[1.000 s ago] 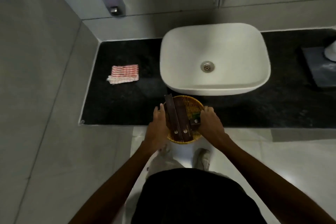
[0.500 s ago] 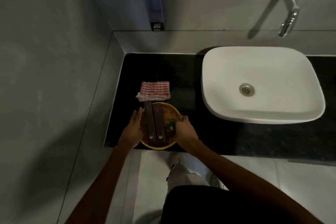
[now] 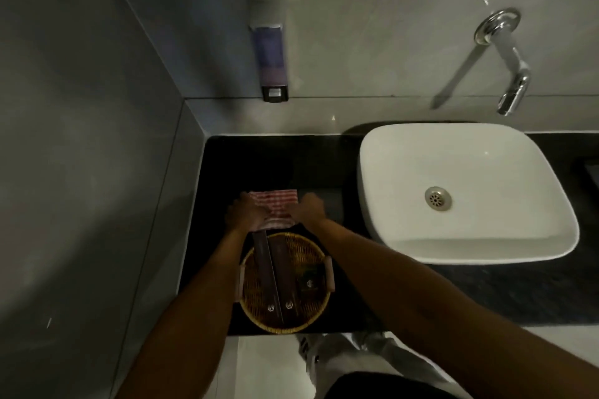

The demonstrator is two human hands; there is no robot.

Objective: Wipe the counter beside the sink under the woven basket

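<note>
The round woven basket rests on the black counter near its front edge, left of the white sink. Two long dark boxes and a small dark packet lie in it. Just behind the basket lies a red-and-white checked cloth. My left hand is on the cloth's left edge and my right hand on its right edge, both gripping it. The hands hide part of the cloth.
A grey tiled wall closes the counter on the left. A soap dispenser hangs on the back wall above the counter. A chrome tap juts out over the sink. My shoes stand on the pale floor below the counter edge.
Both hands have let go of the basket, which now sits on the counter's front left. They have moved back to the cloth and taken hold of it.
</note>
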